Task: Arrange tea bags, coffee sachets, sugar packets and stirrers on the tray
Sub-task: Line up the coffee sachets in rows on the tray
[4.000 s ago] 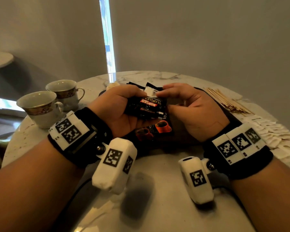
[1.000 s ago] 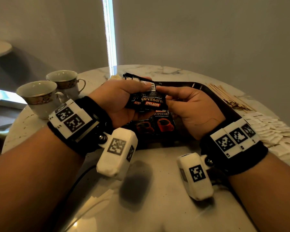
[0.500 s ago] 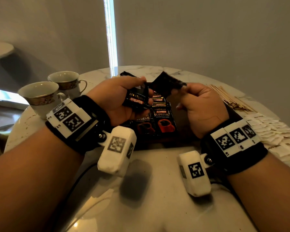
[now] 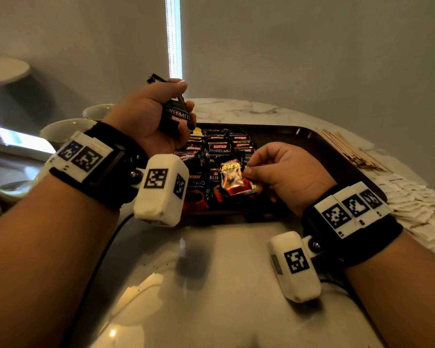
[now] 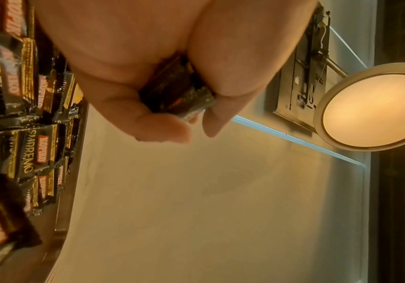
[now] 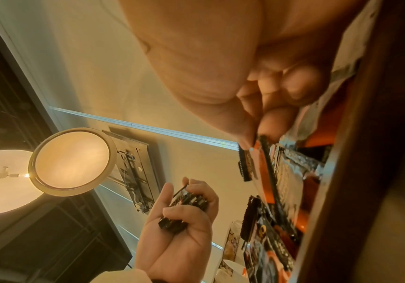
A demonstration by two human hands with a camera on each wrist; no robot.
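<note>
Over tray (image 4: 342, 156) | my right hand (image 4: 286, 172) pinches one sachet (image 4: 234, 177), long axis front-to-back, just above laid rows (image 4: 224, 146) | left hand (image 4: 146, 121) grips spare stack (image 4: 176, 116)

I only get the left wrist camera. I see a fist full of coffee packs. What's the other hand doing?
Observer: The right hand pinches one sachet over the tray.
Operator: Are the sticks on the tray yet?
Observer: No, the stirrers lie on the table, right of the tray.
Operator: Any cups?
Observer: Two cups, left of the tray, beyond the left hand gripping its sachets.
</note>
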